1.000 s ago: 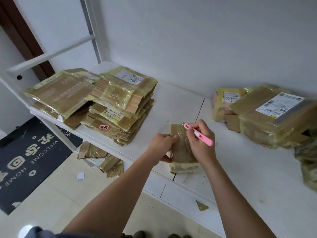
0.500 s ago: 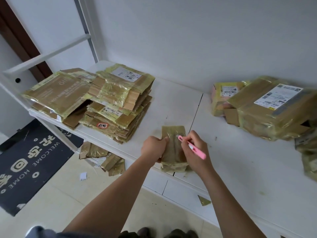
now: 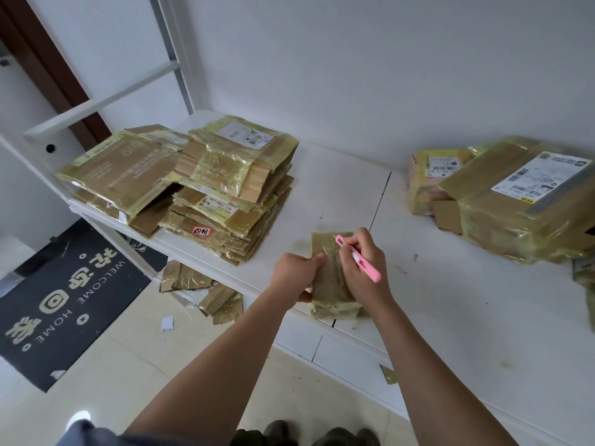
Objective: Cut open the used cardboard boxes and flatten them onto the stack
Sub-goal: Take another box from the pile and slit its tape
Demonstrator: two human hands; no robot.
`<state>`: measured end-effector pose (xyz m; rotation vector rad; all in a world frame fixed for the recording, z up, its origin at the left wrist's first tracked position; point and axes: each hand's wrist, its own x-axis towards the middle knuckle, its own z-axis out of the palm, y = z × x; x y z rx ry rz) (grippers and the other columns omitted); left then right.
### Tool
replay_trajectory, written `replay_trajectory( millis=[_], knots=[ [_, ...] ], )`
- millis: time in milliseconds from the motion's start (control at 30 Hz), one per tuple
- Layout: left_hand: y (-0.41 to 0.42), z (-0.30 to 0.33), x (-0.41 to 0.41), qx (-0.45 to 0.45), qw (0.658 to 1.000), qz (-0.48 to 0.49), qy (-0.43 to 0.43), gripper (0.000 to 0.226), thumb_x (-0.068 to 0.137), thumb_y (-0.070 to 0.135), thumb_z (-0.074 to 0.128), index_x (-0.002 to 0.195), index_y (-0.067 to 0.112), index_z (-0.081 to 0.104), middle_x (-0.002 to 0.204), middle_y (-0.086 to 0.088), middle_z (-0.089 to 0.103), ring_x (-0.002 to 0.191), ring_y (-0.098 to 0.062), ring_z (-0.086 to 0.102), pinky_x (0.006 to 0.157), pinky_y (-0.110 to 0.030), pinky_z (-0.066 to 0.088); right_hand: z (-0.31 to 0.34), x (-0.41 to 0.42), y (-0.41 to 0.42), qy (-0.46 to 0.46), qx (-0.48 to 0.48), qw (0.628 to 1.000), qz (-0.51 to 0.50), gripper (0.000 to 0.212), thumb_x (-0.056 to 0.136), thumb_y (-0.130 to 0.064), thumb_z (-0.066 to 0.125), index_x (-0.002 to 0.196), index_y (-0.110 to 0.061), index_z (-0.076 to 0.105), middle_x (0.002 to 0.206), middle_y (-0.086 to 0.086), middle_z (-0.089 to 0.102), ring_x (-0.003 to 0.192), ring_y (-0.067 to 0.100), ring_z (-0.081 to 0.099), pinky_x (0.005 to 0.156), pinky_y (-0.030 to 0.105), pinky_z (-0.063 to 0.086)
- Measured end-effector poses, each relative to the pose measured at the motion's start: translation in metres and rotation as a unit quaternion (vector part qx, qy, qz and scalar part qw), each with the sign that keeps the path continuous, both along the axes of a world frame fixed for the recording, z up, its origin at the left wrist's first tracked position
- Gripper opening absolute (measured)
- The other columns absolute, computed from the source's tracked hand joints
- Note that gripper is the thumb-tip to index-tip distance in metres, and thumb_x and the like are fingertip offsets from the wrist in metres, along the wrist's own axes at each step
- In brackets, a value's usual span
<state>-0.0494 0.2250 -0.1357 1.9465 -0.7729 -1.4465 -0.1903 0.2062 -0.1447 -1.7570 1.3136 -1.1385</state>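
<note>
White walls back a long white shelf (image 3: 354,194) that runs across the head camera's view, with shallow drawer fronts under its near edge.

On the shelf's near edge, close to the seam between its two boards, stands the small box (image 3: 331,284), wrapped in yellowish tape and lying lengthwise away from the person. The left hand (image 3: 294,275) grips the box's left side, fingers curled round it with the thumb on top. The right hand (image 3: 363,268) is closed round a pink cutter (image 3: 357,257), held like a pen, its tip resting at the far end of the box's top face; the blade itself is too small to make out.

Left of the small box, well apart from it, sits the stack of flattened boxes (image 3: 206,191), a tall pile of brown card and glossy tape with shipping labels on top and a red sticker low on its front. Right of the small box, against the wall, is a large taped box (image 3: 528,207) with a white label, and just behind it a smaller taped parcel (image 3: 431,181). More taped packaging shows at the frame's right edge.

Below the shelf, left of the small box, cardboard scraps (image 3: 199,291) lie on the pale tile floor, near a dark doormat (image 3: 64,300) printed with "WELCOME HOME".
</note>
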Motion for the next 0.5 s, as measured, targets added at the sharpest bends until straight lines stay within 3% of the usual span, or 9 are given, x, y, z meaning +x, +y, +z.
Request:
replay_trajectory(
  millis=[100, 167, 233, 333, 500],
  knots=[
    [0.001, 0.000, 0.001, 0.000, 1.000, 0.000, 0.005, 0.039, 0.086, 0.045, 0.069, 0.083, 0.007, 0.071, 0.093, -0.017, 0.070, 0.070, -0.035, 0.071, 0.062, -0.044, 0.062, 0.001, 0.002, -0.001, 0.026, -0.019, 0.999, 0.008, 0.018, 0.096, -0.001, 0.050, 0.082, -0.008, 0.042, 0.084, 0.008, 0.066, 0.070, -0.001, 0.061, 0.053, 0.013, 0.040],
    [0.001, 0.000, 0.001, 0.000, 1.000, -0.001, 0.003, 0.040, 0.087, 0.046, 0.068, 0.084, 0.006, 0.072, 0.093, -0.016, 0.071, 0.072, -0.035, 0.072, 0.063, -0.044, 0.062, 0.004, 0.003, -0.001, 0.056, -0.038, 0.997, 0.024, 0.019, 0.097, -0.001, 0.050, 0.081, -0.004, 0.040, 0.080, 0.019, 0.062, 0.068, 0.018, 0.061, 0.055, 0.026, 0.043],
    [0.002, 0.001, 0.001, 0.003, 1.000, -0.005, -0.004, 0.042, 0.087, 0.047, 0.067, 0.087, 0.006, 0.072, 0.092, -0.015, 0.071, 0.071, -0.035, 0.072, 0.064, -0.044, 0.062, 0.009, 0.005, 0.000, 0.094, -0.056, 0.993, 0.040, 0.021, 0.095, 0.000, 0.050, 0.080, -0.006, 0.037, 0.075, 0.020, 0.057, 0.065, 0.032, 0.054, 0.056, 0.036, 0.042],
    [0.003, 0.004, 0.000, 0.008, 1.000, -0.010, -0.012, 0.044, 0.088, 0.048, 0.065, 0.089, 0.005, 0.072, 0.093, -0.014, 0.071, 0.072, -0.035, 0.072, 0.066, -0.044, 0.062, 0.013, 0.009, 0.001, 0.141, -0.075, 0.986, 0.049, 0.026, 0.092, 0.002, 0.051, 0.080, -0.012, 0.032, 0.067, 0.011, 0.046, 0.057, 0.026, 0.038, 0.052, 0.035, 0.032],
    [0.005, 0.006, -0.002, 0.006, 1.000, -0.010, -0.028, 0.044, 0.089, 0.048, 0.064, 0.089, 0.005, 0.073, 0.092, -0.014, 0.072, 0.072, -0.036, 0.072, 0.068, -0.045, 0.062, 0.013, 0.006, 0.011, 0.169, -0.032, 0.984, 0.054, 0.020, 0.091, -0.002, 0.049, 0.079, -0.009, 0.035, 0.068, 0.018, 0.051, 0.058, 0.029, 0.045, 0.052, 0.037, 0.037]
  ],
)
